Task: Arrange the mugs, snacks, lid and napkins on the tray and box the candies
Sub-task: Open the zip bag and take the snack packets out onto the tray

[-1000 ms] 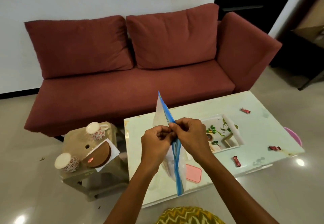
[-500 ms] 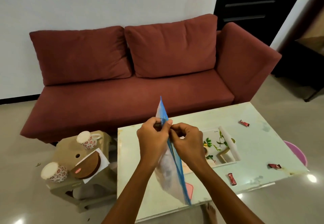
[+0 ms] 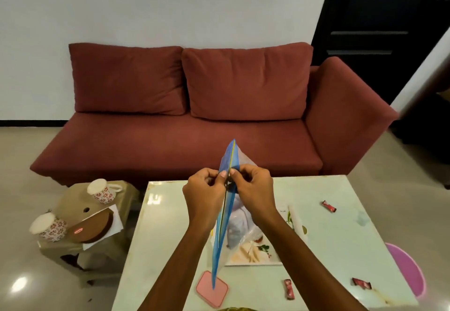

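Note:
Both hands hold a clear zip bag (image 3: 225, 215) with a blue seal strip upright above the pale table (image 3: 341, 237). My left hand (image 3: 205, 197) and my right hand (image 3: 253, 192) pinch the strip from either side near its top. Behind the bag lies a white floral tray (image 3: 295, 223), partly hidden. Three red candies (image 3: 328, 206) (image 3: 288, 289) (image 3: 361, 283) lie on the table. A pink square lid (image 3: 211, 288) sits at the near edge. On a stool (image 3: 73, 198) to the left stand two floral mugs (image 3: 102, 191) (image 3: 48, 226), a brown round lid (image 3: 93, 226) and a white napkin (image 3: 114, 223).
A dark red sofa (image 3: 194, 128) stands behind the table. A pink round object (image 3: 406, 267) sits off the table's right edge. A dark doorway (image 3: 379, 30) is at the back right.
The bag has risen and my hands have shifted their pinch along the seal strip. The camera view has tilted up and back, bringing more of the wall into view.

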